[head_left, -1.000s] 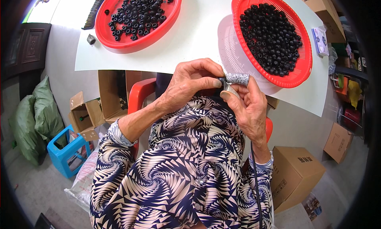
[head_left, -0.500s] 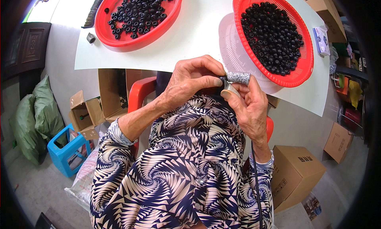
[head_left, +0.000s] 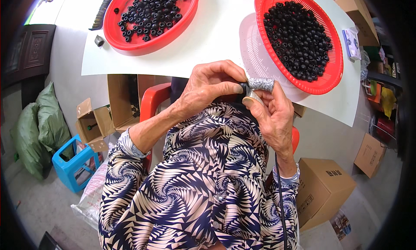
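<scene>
At the worktop's (head_left: 208, 42) near edge, your left hand (head_left: 208, 87) pinches a small black piece (head_left: 243, 85) against the grey cylinder (head_left: 260, 84) your right hand (head_left: 271, 115) pinches; the right basket (head_left: 333, 72) looks fuller than the left (head_left: 130, 42), so much seems left.

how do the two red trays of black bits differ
The left red tray is a shallow, solid-walled dish, with its black pieces scattered loosely and red floor showing between them. The right red basket has a perforated rim, and its black pieces lie heaped densely. Both are round, red and sit on the white table.
</scene>
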### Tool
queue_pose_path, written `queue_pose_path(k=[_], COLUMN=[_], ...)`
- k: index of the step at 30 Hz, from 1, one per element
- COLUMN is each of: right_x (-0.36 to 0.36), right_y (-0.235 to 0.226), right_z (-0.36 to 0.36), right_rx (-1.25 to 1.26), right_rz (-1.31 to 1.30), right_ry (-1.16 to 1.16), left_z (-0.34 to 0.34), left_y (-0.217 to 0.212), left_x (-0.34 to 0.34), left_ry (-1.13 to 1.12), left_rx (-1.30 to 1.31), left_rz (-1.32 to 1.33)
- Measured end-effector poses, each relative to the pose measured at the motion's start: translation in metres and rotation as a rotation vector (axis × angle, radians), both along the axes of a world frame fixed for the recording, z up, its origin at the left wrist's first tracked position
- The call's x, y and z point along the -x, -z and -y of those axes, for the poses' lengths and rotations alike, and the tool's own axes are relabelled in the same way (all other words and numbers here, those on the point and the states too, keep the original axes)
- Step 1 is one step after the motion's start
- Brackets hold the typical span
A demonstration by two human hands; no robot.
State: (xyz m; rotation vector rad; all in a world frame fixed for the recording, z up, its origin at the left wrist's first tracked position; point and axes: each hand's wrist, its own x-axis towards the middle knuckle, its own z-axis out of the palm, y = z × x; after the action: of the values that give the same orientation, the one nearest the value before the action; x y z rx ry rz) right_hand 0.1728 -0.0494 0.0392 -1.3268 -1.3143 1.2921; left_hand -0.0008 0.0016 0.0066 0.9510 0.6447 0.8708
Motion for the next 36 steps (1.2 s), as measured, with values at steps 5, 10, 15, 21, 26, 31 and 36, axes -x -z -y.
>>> queue_pose_path(k=[5,10,15,21,26,31,36], right_x=[0.0005,-0.0011,-0.0022,-0.0035,-0.0034,-0.0016,-0.0004], right_y=[-0.0076,-0.0074,-0.0103,-0.0075,-0.0061,-0.0040,-0.0081], right_z=[-0.0024,-0.0017,-0.0029,-0.0012,-0.0027,-0.0010,-0.0012], right_rx=[0.067,0.072,0.103,0.111,0.089,0.064,0.081], right_rz=[-0.057,-0.093,-0.082,-0.029,-0.051,-0.088,-0.084], right_ry=[0.022,0.021,0.028,0.028,0.014,0.008,0.013], left_z=[0.0009,0.0017,0.0008,0.0007,0.0005,0.0012,0.0015], left_y=[0.0021,0.0004,0.0028,0.0008,0.0011,-0.0020,-0.0019], left_x=[-0.0001,-0.0004,-0.0008,0.0009,-0.0004,0.0012,0.0001], left_ry=[0.047,0.048,0.019,0.035,-0.003,-0.001,-0.045], left_rx=[0.179,0.242,0.249,0.165,0.131,0.098,0.138], left_rz=[0.096,0.142,0.150,0.102,0.061,0.038,0.012])
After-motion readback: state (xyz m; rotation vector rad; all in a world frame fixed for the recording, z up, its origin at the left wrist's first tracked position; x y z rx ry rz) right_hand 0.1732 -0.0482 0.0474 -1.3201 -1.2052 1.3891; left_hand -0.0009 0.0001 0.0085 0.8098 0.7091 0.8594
